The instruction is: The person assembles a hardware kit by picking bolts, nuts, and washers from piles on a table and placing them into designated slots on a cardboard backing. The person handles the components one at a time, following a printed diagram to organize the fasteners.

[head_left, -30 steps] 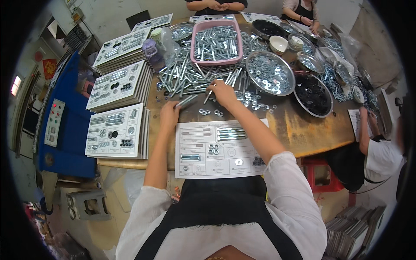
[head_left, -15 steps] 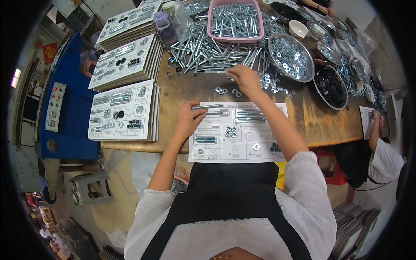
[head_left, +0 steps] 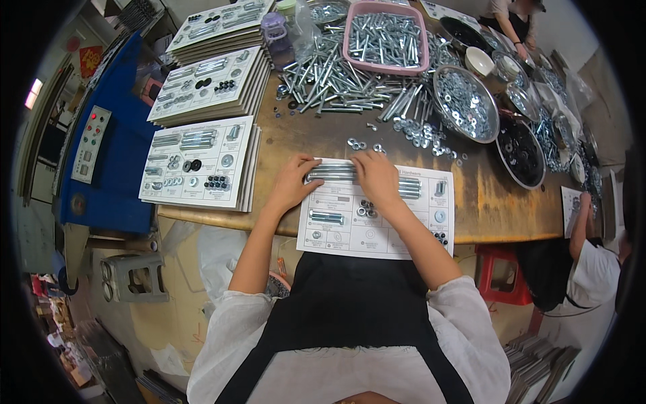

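A white printed hardware card (head_left: 420, 249) lies at the table's near edge. Long silver bolts (head_left: 336, 171) rest side by side along its upper left. My left hand (head_left: 293, 182) closes on their left ends, thumb below and fingers above. At their right ends, my right hand (head_left: 378, 178) is bent with its fingertips pressed on them. Right of that hand is another group of bolts (head_left: 410, 188). Shorter bolts (head_left: 326, 217), several nuts (head_left: 366, 208), a washer (head_left: 440, 216) and small black parts (head_left: 441, 238) sit lower on the card, partly behind my right forearm.
Stacks of filled cards (head_left: 195, 165) stand at the left. Beyond my hands are loose bolts (head_left: 323, 87), a pink basket (head_left: 348, 50) of bolts and loose nuts (head_left: 414, 131). A metal bowl (head_left: 496, 121) of washers and a bowl of black parts (head_left: 519, 148) stand right. Two co-workers are nearby.
My right hand has come back from the loose bolts to the card's upper edge. The row of long bolts between my hands now looks fuller. The view has shifted slightly.
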Available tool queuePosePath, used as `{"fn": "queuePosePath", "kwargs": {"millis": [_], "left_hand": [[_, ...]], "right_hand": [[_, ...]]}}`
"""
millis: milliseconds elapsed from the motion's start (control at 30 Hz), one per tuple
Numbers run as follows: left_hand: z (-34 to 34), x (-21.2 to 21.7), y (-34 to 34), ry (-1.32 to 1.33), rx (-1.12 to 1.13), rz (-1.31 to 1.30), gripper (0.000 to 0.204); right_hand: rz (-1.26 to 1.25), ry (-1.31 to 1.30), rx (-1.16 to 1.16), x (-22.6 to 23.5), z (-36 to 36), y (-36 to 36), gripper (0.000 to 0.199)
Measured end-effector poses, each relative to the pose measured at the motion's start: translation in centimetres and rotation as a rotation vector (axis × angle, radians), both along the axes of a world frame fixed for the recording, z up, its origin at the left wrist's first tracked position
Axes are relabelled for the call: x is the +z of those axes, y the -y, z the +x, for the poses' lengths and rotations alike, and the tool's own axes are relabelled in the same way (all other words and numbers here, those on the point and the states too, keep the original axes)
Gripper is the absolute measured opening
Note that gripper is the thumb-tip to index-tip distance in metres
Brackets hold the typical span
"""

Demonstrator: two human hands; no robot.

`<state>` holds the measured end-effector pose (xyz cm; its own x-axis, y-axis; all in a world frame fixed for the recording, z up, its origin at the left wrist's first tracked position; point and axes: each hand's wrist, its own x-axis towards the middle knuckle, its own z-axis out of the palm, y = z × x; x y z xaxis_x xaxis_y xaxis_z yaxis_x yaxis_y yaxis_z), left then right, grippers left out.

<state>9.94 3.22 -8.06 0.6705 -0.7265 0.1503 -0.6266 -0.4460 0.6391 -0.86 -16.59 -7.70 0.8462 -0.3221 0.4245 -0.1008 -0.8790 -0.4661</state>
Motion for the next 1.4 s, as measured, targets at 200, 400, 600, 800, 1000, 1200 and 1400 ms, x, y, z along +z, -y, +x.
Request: {"fn": "queuePosePath", "kwargs": {"millis": [200, 400, 600, 800, 1000, 1200, 1400], "left_hand": [[0.6, 1.8, 2.1, -0.055, -0.175, 0.186, 0.036], [0.6, -0.2, 2.2, -0.074, -0.202, 0.071, 0.036], [0.0, 0.3, 2.3, -0.083, -0.152, 0.042, 0.029], [0.6, 0.2, 2.3, -0.097, -0.160, 0.038, 0.029], [2.2, 3.2, 4.7, -0.177, -0.012, -0.073, 0.025], [5.0, 5.6, 14.5, 0.176, -0.158, -0.114, 0.025], [17.6, 3.3, 24.2, 0.269, 0.188, -0.301, 0.025]], "right_hand": [[0.127, -0.205, -0.142, 0.3, -2.3, 1.3, 0.020], [0.231, -0.194, -0.132, 0.0, -3.3, 1.4, 0.020], [0.323, -0.202, -0.107, 0.1, -3.7, 1.3, 0.021], [0.605, -0.004, -0.161, 2.6, -8.6, 5.9, 0.025], [0.419, 0.124, -0.534, 0.6, -19.4, 13.0, 0.025], [-0.043, 0.085, -0.656, -2.4, -22.8, 12.5, 0.021], [0.040, 0.165, -0.693, -3.3, -22.0, 12.1, 0.018]]}}
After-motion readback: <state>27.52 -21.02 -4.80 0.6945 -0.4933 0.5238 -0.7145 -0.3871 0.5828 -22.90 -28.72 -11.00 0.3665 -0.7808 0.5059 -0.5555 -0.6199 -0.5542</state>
